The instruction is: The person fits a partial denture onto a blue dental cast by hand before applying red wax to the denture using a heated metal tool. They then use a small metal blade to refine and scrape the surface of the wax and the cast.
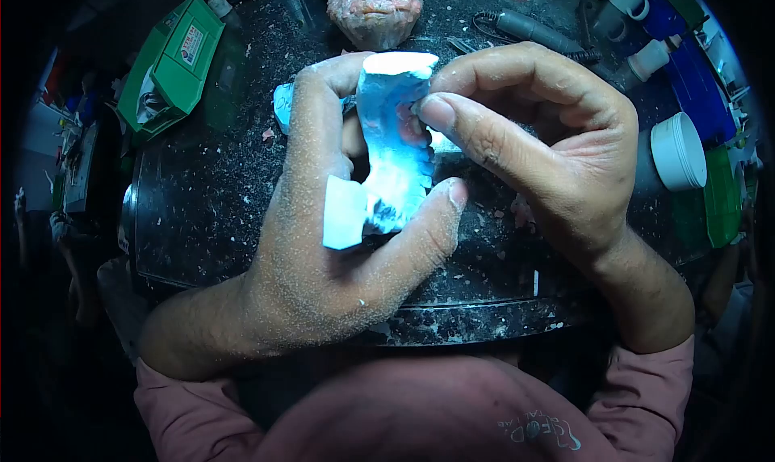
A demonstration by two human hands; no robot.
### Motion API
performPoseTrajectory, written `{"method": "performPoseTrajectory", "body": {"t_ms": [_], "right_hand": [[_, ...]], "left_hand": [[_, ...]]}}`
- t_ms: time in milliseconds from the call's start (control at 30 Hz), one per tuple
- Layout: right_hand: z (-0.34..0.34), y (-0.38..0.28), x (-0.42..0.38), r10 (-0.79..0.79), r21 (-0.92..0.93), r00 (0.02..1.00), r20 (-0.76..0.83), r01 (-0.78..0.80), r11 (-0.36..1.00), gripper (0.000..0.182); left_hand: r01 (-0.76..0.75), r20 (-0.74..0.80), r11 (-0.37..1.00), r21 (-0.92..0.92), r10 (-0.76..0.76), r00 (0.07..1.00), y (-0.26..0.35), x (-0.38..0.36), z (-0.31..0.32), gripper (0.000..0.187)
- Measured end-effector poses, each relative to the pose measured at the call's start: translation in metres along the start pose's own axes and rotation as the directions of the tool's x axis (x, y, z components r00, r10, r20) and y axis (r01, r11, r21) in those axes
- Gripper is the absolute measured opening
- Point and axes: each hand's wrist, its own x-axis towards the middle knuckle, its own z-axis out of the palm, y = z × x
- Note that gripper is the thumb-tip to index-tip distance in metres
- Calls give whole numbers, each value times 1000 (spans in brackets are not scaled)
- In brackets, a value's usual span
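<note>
A pale plaster dental cast (379,131), brightly lit with a bluish glare, is held upright above the bench. My left hand (311,236) is closed around it, fingers behind and thumb along the near side, with fine dust covering the skin. A pinkish patch shows on the cast's inner side. My right hand (549,139) has its thumb and index finger pinched together against the cast's right edge. Whatever lies between those fingertips is too small or hidden to make out. Behind my left index finger, a light-blue plaster piece (282,107) with handwriting is partly covered.
The dark bench top (210,236) is strewn with white and pink crumbs. At the back sits a lumpy pink-and-tan mass (375,10). A green box (173,62) stands left. On the right are a corded handpiece (537,30) and a white tub (678,151).
</note>
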Motion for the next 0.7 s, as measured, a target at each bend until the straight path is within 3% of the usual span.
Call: {"method": "performPoseTrajectory", "body": {"t_ms": [133,200,233,267,300,333,367,433,467,500,567,633,700], "right_hand": [[-4,1,1,26,-33,1000,16,-25,999,13],[-11,2,5,37,-22,999,-20,-37,999,12],[-14,0,9,51,-13,997,-57,-52,999,16],[-14,-1,14,61,-23,971,-231,-69,997,25],[-39,-1,18,57,4,992,-116,-57,998,27],[-55,0,22,129,56,977,-168,-121,991,27],[-70,1,26,199,111,956,-216,-178,978,27],[-90,1,34,258,-61,949,-180,-273,960,28],[-89,3,31,304,-322,924,-231,-367,873,36],[-88,-3,32,420,-512,884,-205,-463,724,44],[-97,-3,31,645,-831,764,-25,-374,411,47],[-83,-6,31,720,-863,693,-23,-378,336,47],[-82,-1,31,731,-803,682,11,-430,413,41]], "left_hand": [[6,-1,1000,1,-6,1000,2,1,-2,61],[148,-41,973,-175,-158,987,12,5,0,60],[143,-38,973,-179,-152,988,12,6,-2,60],[225,-41,923,-311,-249,968,12,8,-8,60],[296,-27,848,-439,-342,939,12,12,-11,69],[261,-59,862,-435,-316,947,14,18,-13,74],[282,11,815,-506,-321,947,14,20,-23,73],[276,-62,763,-585,-381,923,19,23,-29,71],[275,-37,718,-639,-387,922,18,24,-37,67],[239,-76,710,-662,-381,921,15,23,-41,65],[213,-97,660,-720,-401,911,15,24,-45,63],[191,-112,627,-755,-410,905,13,27,-49,63],[190,-70,556,-809,-412,908,13,27,-51,63]]}}
